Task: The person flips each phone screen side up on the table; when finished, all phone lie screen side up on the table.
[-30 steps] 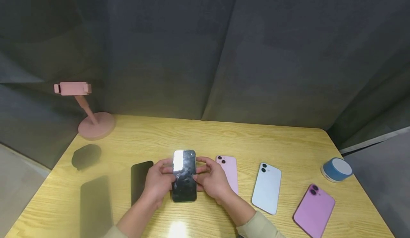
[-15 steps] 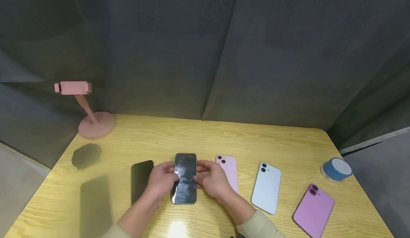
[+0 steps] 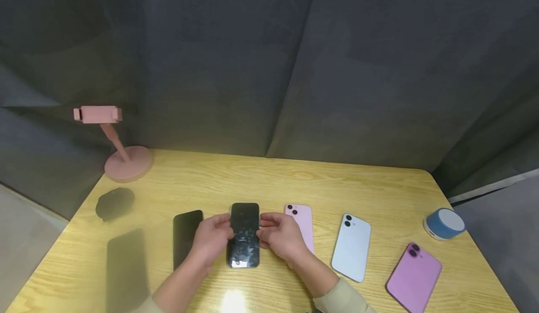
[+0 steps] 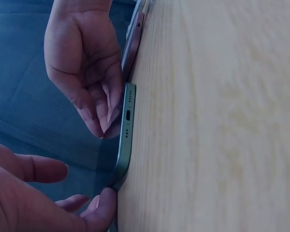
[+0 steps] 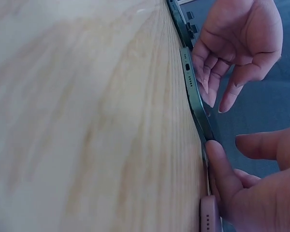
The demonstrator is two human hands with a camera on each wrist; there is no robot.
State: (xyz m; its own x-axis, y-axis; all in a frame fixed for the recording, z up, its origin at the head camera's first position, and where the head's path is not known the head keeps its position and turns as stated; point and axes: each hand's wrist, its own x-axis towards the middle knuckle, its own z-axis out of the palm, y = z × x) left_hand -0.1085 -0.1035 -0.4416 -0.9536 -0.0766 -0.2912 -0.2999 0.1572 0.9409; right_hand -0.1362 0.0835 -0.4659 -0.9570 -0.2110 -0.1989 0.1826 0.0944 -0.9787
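Note:
A smartphone (image 3: 244, 236) with a dark glossy screen lies face up between the two hands. Its green bottom edge, with a charging port, shows in the left wrist view, flat along the tabletop. My left hand (image 3: 212, 238) is at the phone's left side, fingertips touching that edge and thumb (image 4: 50, 169) raised apart from it. From the opposite side, my right hand (image 3: 280, 236) has its fingers at the right edge, with its thumb (image 5: 256, 145) also lifted off. Under the right hand, a pink phone (image 3: 303, 224) is partly covered. Close behind the left hand is another dark-screened phone (image 3: 185, 233).
Farther right on the wooden table (image 3: 328, 177) lie a pale blue phone (image 3: 353, 250) and a magenta phone (image 3: 414, 278). A small blue cylinder (image 3: 444, 224) stands by the right edge. At the back left is a pink phone stand (image 3: 128, 163), and dark curtains surround the table.
The phone has come slightly toward me and its screen glare has shifted as it was tilted and lowered. Both hands followed it down, and the thumbs have drawn back toward its edges.

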